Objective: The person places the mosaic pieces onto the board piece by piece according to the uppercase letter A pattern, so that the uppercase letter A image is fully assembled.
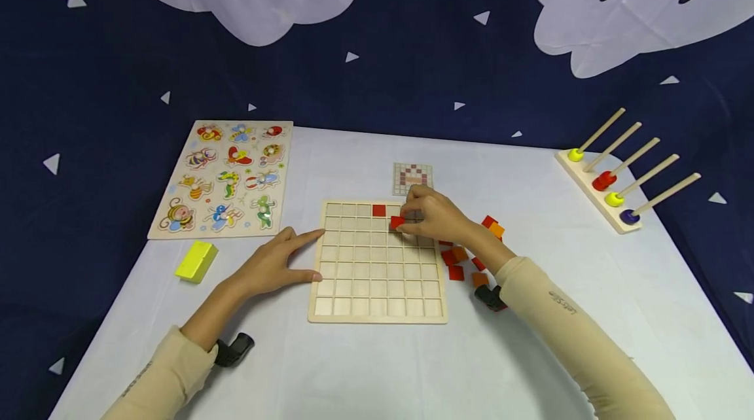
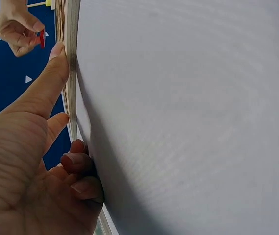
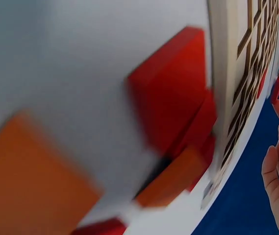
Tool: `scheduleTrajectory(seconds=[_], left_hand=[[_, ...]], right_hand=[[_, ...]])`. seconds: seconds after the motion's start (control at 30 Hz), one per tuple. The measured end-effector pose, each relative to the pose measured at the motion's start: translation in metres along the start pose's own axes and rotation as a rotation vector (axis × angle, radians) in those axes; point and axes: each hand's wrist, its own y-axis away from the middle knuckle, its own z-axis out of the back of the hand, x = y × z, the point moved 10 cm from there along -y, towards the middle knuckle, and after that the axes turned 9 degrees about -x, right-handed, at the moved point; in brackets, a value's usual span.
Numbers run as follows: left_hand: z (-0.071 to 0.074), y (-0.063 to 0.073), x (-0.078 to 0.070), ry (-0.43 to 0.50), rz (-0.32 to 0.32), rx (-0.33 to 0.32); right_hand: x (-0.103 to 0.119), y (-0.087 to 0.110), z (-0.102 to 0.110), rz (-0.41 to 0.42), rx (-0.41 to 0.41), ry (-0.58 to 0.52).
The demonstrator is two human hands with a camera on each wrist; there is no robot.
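Note:
A wooden grid board [image 1: 377, 322] lies on the white table in the head view. My right hand [image 1: 438, 214] pinches a red square tile [image 1: 397, 223] between thumb and fingertips, over the upper part of the grid. In the right wrist view that red tile [image 3: 277, 88] is seen edge-on, tilted above the board. Another red tile [image 1: 379, 210] sits in a top-row cell, just left of the held one. My left hand [image 1: 273, 262] touches the board's left edge with its outstretched thumb and index finger. Its other fingers curl loosely in the left wrist view.
Loose red and orange tiles [image 1: 456, 272] lie right of the board, under the right forearm. A small pattern card [image 1: 413, 178] lies behind it. An insect puzzle [image 1: 220, 175] and a yellow block [image 1: 197, 262] stand left; a peg stand with beads [image 1: 601, 194] is far right.

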Motion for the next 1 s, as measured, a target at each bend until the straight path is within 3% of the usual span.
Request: scheduleTrajectory(seconds=[0.27, 0.6, 1.0], left_hand=[[0.001, -0.001, -0.002, -0.004, 0.000, 0.000], [0.001, -0.001, -0.002, 0.004, 0.002, 0.007], [0.001, 0.000, -0.001, 0.010, 0.005, 0.015]], right_hand=[[0.016, -0.016, -0.014, 0.035, 0.020, -0.010], [0.031, -0.035, -0.030, 0.071, 0.064, 0.057], [0.039, -0.041, -0.043, 0.102, 0.091, 0.101]])
